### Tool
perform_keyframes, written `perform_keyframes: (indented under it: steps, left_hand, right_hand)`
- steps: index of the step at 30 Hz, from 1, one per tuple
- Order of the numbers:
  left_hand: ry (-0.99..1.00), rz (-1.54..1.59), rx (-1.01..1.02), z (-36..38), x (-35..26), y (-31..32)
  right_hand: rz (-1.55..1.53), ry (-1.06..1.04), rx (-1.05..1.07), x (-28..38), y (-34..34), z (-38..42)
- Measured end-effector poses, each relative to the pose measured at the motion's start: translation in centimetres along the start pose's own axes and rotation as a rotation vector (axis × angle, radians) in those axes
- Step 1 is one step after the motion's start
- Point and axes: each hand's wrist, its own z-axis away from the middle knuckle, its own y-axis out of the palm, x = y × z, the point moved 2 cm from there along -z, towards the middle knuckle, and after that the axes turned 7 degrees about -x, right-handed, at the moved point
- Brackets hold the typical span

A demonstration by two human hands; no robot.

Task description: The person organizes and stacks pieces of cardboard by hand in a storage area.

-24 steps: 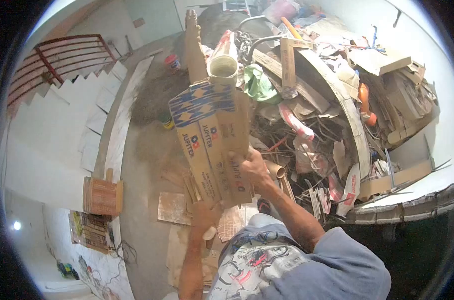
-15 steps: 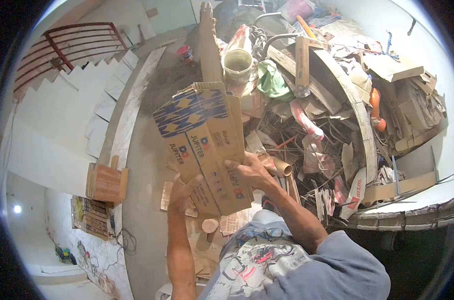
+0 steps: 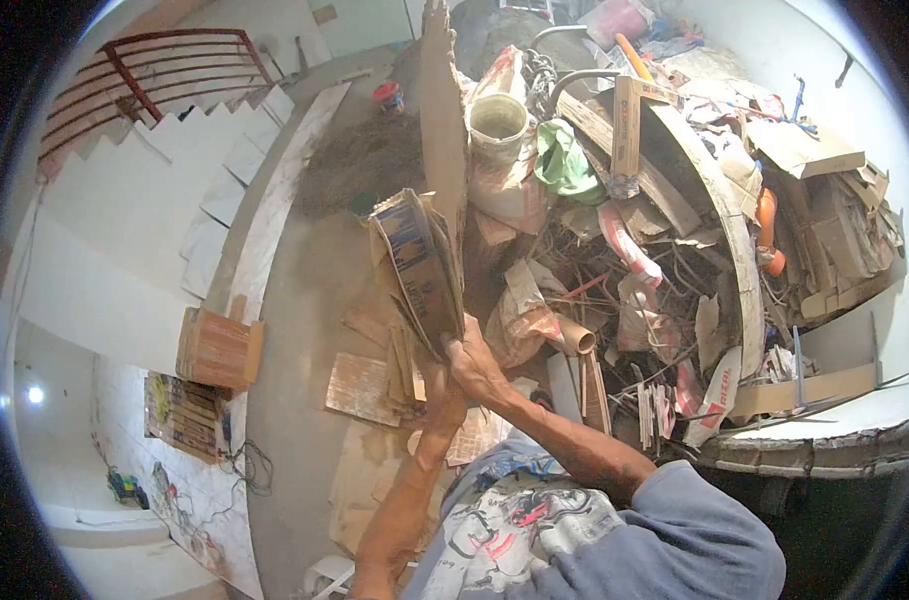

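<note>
Printed brown cardboard (image 3: 415, 260) with a blue pattern is turned nearly edge-on in front of me, its layers folded together. My right hand (image 3: 475, 362) is closed around its lower right edge. Just beside it, my left hand (image 3: 443, 395) grips the bottom of the same cardboard, with most of its fingers hidden. A taller strip of cardboard (image 3: 443, 130) stands upright behind the stack. Below and left of my hands, more cardboard pieces (image 3: 367, 388) lie on the floor.
To the right is a heap of scrap with a cardboard tube (image 3: 575, 336), a green cloth (image 3: 565, 160) and a curved plank (image 3: 710, 190). A bucket (image 3: 499, 120) stands behind. On the left are stairs (image 3: 165, 190) and a box (image 3: 218, 347).
The cardboard has swung from facing me to nearly edge-on and folded together. My two hands have come close to each other at its lower edge.
</note>
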Motion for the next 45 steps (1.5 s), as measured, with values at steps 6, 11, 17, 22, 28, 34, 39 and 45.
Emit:
perform_keyframes:
  steps: [6,11,17,22,28,34,39,45]
  left_hand:
    - [-0.015,-0.072,0.125,-1.6,1.3,-0.3]
    - [-0.311,-0.281,0.180,-1.5,-1.5,0.2]
    - [-0.118,-0.271,0.093,-0.2,-3.9,1.9]
    - [-0.530,-0.373,0.173,-2.2,-2.9,-0.9]
    - [-0.668,0.354,-0.071,-1.2,7.0,-4.0]
    - [-0.986,0.642,-0.274,5.1,16.4,-3.3]
    - [-1.312,0.664,-0.220,12.9,19.9,-2.3]
    - [-1.385,0.639,-0.154,19.6,20.9,-1.0]
  right_hand:
    - [-0.247,0.229,0.079,0.6,-0.6,-0.5]
    - [-0.029,0.188,0.009,-2.4,-1.9,-2.0]
    - [-0.039,-0.005,-0.075,-2.2,-2.0,-2.4]
    - [-0.058,0.230,0.029,-2.2,-2.7,-3.4]
    - [-0.088,0.470,0.290,-4.3,-4.7,-3.5]
    - [0.072,0.617,0.515,-10.4,-5.7,3.4]
    - [0.013,0.899,0.533,-18.3,-5.6,8.7]
    - [0.043,0.975,0.579,-25.4,-4.8,11.0]
